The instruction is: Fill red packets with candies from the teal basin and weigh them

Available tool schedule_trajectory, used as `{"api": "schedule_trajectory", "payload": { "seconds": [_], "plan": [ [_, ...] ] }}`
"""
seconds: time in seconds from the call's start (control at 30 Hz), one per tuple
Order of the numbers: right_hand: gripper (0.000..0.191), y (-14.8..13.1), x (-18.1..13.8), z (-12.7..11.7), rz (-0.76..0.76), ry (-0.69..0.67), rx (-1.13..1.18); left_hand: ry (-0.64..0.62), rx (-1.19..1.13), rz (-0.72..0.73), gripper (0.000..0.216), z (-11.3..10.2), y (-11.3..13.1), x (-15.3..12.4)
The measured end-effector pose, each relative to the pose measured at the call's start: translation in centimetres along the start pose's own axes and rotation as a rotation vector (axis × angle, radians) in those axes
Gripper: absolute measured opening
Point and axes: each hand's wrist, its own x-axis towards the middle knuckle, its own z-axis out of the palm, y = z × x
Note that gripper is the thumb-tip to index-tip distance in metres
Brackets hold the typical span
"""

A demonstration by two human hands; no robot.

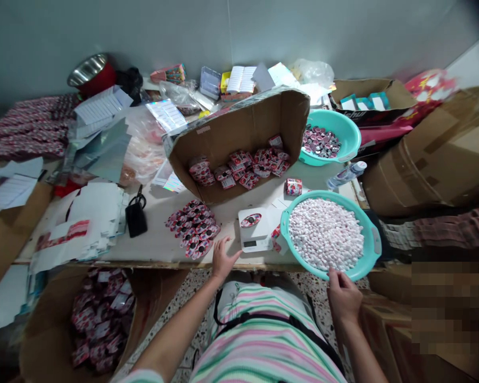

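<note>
My left hand [224,259] is open at the table's front edge, fingers apart. It lies between a white digital scale [250,243] and a cluster of small oval red-and-white pieces with dark centres [194,229]. One such oval piece [251,220] rests on the scale. My right hand [344,295] is closed at the near rim of a turquoise basin [374,240], fingertips pressed together over the rim. Whether they grip the rim or something small, I cannot make out. Small white and pale pink pellets [326,233] fill this basin.
A tilted cardboard box [239,125] holds printed red packs [245,167]. Behind stands another turquoise basin [353,137] with small round pieces. A bottle [346,174], a small red pack [294,186] and a black adapter [136,218] lie about. Below left, an open carton [48,330] contains more packs.
</note>
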Motion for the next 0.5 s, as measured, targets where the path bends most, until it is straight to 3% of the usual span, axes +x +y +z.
{"api": "schedule_trajectory", "payload": {
  "seconds": [0.23, 0.5],
  "plan": [
    [0.052, -0.5, -0.7, 0.5, -0.049, -0.004, -0.003, -0.053, -0.009, -0.076, 0.051, -1.4, -1.8, -3.5],
    [0.054, -1.0, -2.1, 1.5, -0.07, -0.004, -0.029, -0.038, -0.013, -0.072, 0.046, -2.4, -2.9, -4.0]
  ]
}}
